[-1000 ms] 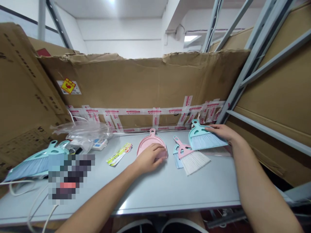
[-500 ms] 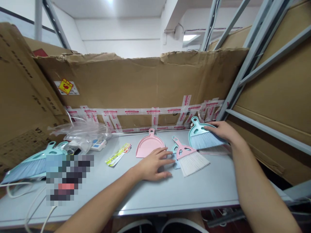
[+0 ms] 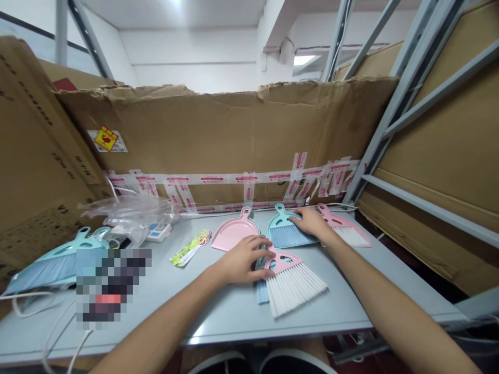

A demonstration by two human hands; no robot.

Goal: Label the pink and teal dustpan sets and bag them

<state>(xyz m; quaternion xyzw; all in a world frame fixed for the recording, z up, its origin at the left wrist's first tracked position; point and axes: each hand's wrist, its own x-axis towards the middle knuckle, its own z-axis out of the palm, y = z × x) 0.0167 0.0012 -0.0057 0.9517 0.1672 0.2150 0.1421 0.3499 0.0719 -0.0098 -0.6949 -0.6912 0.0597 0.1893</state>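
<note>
My left hand has its fingers spread over the handle end of a pink brush with white bristles. Under that brush lies a second brush with blue bristles, mostly covered. My right hand holds the right edge of a teal dustpan set with a blue-bristled brush in it. Behind my left hand lies a pink dustpan. Right of my right hand is another pink dustpan with a white-bristled brush.
Colourful cards lie left of centre. Clear plastic bags, a small white box, another teal set and white cables are at the left. A cardboard wall stands behind the table.
My right hand has moved left and down with the teal set, uncovering the right pink set. The pink and blue-bristled brushes have slid nearer and left, under my left hand.
</note>
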